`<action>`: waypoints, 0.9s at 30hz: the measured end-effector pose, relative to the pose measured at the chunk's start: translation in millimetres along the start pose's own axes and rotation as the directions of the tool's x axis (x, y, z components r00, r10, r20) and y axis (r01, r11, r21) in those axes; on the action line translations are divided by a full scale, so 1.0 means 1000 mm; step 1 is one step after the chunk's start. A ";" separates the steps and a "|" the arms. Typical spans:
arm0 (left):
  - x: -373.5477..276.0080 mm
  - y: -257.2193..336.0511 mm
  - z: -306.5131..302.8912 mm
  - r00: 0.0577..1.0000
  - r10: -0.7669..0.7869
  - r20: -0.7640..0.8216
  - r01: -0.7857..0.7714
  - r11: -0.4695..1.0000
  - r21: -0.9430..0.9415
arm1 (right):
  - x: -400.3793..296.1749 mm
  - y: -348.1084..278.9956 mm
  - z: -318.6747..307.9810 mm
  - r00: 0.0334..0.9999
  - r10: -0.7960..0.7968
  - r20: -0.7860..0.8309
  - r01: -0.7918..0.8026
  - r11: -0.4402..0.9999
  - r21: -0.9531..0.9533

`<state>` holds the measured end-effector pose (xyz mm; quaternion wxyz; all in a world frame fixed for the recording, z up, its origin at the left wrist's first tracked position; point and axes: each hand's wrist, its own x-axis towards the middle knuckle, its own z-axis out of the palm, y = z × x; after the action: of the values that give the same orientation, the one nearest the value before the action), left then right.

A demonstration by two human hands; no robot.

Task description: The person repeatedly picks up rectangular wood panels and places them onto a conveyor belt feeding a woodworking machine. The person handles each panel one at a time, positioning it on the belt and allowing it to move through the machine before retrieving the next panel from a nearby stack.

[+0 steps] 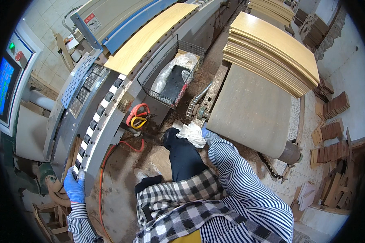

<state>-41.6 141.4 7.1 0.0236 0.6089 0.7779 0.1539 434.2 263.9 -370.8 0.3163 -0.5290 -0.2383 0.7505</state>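
Note:
In a blue glove, my left hand (74, 185) rests on the near end of the machine's black-and-white roller track (92, 125). A long wood-grain panel (152, 38) lies further along the same track. My right hand (204, 131) is low beside my knee, at the corner of the belt conveyor (249, 112); mostly hidden by its sleeve and a white cloth (191, 133), it shows only a bit of blue glove. Whether it grips the cloth cannot be told. A stack of wood-grain panels (270, 51) lies on the conveyor's far part.
A wire basket (173, 104) with plastic film hangs beside the machine, near red- and yellow-handled scissors (138, 117). A control screen (6, 86) stands at the left. Red hose (101, 188) runs along the floor. Stacked boards (331, 152) line the right side.

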 end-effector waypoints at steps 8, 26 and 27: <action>0.000 -0.004 0.000 1.000 0.012 -0.005 -0.011 0.998 0.058 | 0.006 -0.003 0.005 1.000 -0.014 0.020 0.014 1.000 -0.021; -0.001 0.003 -0.002 1.000 -0.001 0.000 0.001 0.996 0.094 | 0.003 -0.005 0.002 1.000 -0.004 0.017 0.005 0.999 -0.052; -0.001 0.001 -0.002 1.000 0.007 -0.004 -0.006 0.996 0.093 | 0.003 -0.005 0.002 1.000 -0.003 0.018 0.004 0.999 -0.054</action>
<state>-41.0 140.3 8.7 -0.0070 0.6115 0.7822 0.1186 432.6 269.1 -368.4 0.3012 -0.5300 -0.2622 0.7481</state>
